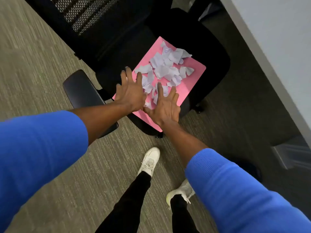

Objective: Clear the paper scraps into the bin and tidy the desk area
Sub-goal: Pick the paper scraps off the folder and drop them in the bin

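Observation:
A pink folder (190, 84) lies flat on the seat of a black office chair (212, 52). Several torn pale lilac paper scraps (165, 66) are heaped on it. My left hand (130, 93) is spread palm down over the folder's near left edge, fingers apart, holding nothing. My right hand (165, 106) is spread the same way beside it, fingers apart over the nearest scraps. The two hands almost touch at the thumbs. No bin shows in this view.
The chair's mesh back (84, 12) is at the top, its armrest (82, 91) at the left. A grey desk edge (269, 68) runs down the right. Carpet (33, 56) covers the floor. My white shoes (149, 160) stand below.

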Motion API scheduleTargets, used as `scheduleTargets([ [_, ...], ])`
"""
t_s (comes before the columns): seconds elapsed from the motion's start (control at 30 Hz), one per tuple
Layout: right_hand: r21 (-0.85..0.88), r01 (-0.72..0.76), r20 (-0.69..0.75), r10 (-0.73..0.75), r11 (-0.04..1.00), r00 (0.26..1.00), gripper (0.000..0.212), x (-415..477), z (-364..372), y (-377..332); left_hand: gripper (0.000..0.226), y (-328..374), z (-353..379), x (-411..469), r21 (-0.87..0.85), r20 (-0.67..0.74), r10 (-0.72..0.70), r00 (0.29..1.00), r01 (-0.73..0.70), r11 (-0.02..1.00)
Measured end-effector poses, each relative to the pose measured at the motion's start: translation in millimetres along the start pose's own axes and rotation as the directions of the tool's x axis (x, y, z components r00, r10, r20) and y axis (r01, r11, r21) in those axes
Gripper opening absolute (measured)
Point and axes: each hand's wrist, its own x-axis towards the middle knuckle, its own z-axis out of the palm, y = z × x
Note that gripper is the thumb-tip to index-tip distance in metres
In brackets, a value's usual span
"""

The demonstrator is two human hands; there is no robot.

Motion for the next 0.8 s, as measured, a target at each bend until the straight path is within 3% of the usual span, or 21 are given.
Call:
scheduleTargets([
  [0.1,-0.064,-0.004,-0.008,0.003,0.998,1.000,0.108,6,3,-6,0.088,-9,9,16,-0.055,0.058,-0.070,0.996,0.073,0.996],
  [0.3,-0.049,0.022,-0.023,-0.023,0.999,0.999,0.065,17,5,-3,0.088,-8,21,26,-0.018,0.058,0.020,0.998,-0.019,1.000],
  [0.47,-0.038,0.034,-0.035,-0.035,0.999,0.999,0.037,18,2,5,0.073,6,21,19,-0.064,0.055,0.024,0.998,-0.020,0.998],
  [0.7,0.055,0.041,-0.036,-0.039,0.998,0.999,0.028,17,2,17,0.033,12,26,8,-0.162,-0.023,0.069,0.997,-0.071,0.984],
  [0.8,0.110,0.038,-0.028,-0.035,0.993,0.999,0.028,12,0,22,0.027,12,25,4,-0.173,-0.043,0.062,0.997,-0.069,0.982],
])
